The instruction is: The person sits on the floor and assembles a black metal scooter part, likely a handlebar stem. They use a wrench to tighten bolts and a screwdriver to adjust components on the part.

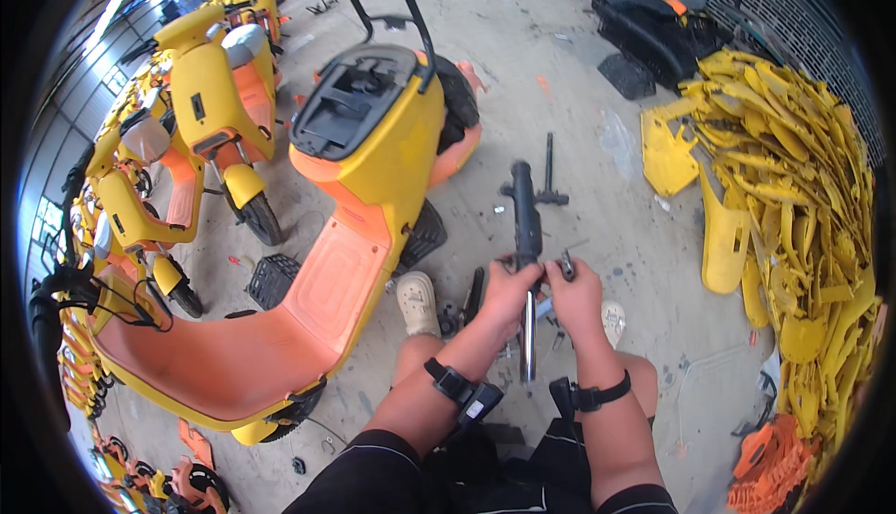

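My left hand (509, 295) is wrapped round a fork leg (527, 225), a black tube with a shiny chrome rod at its near end. The leg lies pointing away from me, above the floor between my feet. Close beside it, my right hand (574, 295) is closed on a small dark metal tool (567, 267) with a thin shaft; its exact kind is unclear. The fingertips of both hands nearly meet at the leg. Just beyond lies a black T-shaped metal part (550, 173) on the floor.
A yellow and orange scooter body (373, 159) without a seat stands at my left, with more yellow scooters (210, 94) behind. A tall heap of yellow panels (784, 168) fills the right side. Black plastic parts (653, 33) lie farther off; orange pieces (770, 463) lie near right.
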Demonstrator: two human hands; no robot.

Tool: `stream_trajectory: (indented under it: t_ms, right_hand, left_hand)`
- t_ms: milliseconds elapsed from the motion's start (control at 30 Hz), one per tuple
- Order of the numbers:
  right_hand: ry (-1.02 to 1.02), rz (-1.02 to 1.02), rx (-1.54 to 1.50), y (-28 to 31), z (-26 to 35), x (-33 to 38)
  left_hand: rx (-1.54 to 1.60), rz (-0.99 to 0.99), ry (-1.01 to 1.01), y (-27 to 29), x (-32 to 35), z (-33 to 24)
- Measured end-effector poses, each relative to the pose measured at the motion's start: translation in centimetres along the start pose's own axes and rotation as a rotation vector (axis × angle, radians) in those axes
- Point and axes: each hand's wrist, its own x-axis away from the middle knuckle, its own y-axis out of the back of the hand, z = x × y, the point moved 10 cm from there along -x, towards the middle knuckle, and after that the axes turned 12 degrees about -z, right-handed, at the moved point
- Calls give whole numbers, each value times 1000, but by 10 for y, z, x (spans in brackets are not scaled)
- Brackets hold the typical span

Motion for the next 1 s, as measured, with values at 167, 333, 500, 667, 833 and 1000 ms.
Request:
stream_trajectory:
  t_ms: [167,333,500,667,833,1000]
  right_hand:
    - [-142,184,-99,-18,-1,6]
    - [-156,153,-189,-18,1,-6]
    - [-253,207,-494,-12,7,-15]
    - [-193,351,-536,-20,25,-7]
    - [-177,442,-555,-28,33,4]
    - [-180,431,-604,-26,27,1]
  left_hand:
    - [-33,-76,-163,11,-10,-17]
    - [24,-16,-155,17,-5,-32]
    - [-12,86,-98,25,-2,-27]
    - [39,209,-53,15,0,-21]
    - [-47,269,3,8,-1,-9]
    - [42,252,101,0,3,-8]
